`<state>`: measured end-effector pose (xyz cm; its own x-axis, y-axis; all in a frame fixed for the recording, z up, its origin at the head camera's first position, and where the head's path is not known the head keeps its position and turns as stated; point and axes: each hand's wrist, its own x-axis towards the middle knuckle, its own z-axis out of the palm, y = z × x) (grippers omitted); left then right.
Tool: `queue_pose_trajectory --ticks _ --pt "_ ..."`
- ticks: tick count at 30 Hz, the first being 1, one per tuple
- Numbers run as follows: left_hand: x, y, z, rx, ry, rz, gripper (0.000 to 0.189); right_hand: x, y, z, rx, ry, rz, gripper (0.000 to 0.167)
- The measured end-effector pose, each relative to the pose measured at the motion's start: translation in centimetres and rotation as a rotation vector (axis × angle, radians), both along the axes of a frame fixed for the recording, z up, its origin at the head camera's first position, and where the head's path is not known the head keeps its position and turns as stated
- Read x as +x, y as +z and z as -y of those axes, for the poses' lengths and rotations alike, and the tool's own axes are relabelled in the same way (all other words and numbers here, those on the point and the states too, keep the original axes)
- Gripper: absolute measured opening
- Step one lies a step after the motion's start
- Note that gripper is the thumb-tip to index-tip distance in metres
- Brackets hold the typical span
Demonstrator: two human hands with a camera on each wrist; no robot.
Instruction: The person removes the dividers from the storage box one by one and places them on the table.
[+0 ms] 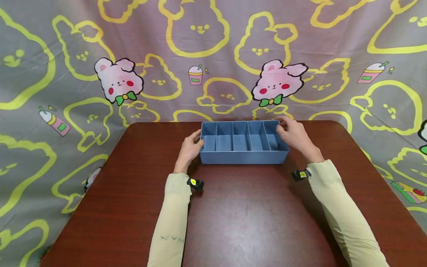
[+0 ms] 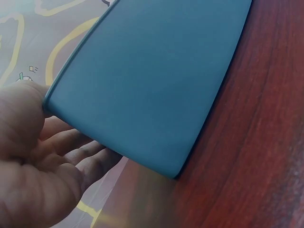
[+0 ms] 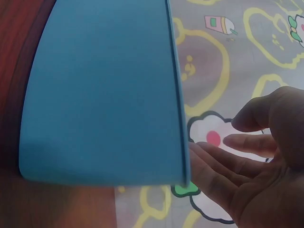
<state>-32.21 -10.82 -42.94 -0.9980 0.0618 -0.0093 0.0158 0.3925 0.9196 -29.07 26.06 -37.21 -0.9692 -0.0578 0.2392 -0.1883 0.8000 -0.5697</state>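
Note:
A long blue box (image 1: 245,157) with a row of several compartments sits toward the far side of the table; no contents show in them. My left hand (image 1: 190,148) holds its left end. There the thumb hooks over the rim, while the other fingers reach along the outside, partly hidden behind the box wall (image 2: 152,85) in the left wrist view. At the opposite end, my right hand (image 1: 297,137) hovers by the back right corner. Its thumb and fingers are spread apart and loosely bent beside the rim in the right wrist view, with nothing between them.
The reddish-brown wooden table (image 1: 243,222) reaches back to a hanging curtain (image 1: 227,66) printed with yellow outlines and pink cartoon animals. A small black camera (image 1: 195,184) is strapped at the left wrist, and another camera (image 1: 301,174) at the right.

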Motion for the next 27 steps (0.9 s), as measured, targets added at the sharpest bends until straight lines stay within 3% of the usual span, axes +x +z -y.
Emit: queue_pose_trajectory --ticks 27 --pt "0.0 0.1 0.0 0.007 -0.004 0.006 0.054 -1.1 -1.7 1.9 -0.033 0.052 0.085 0.051"
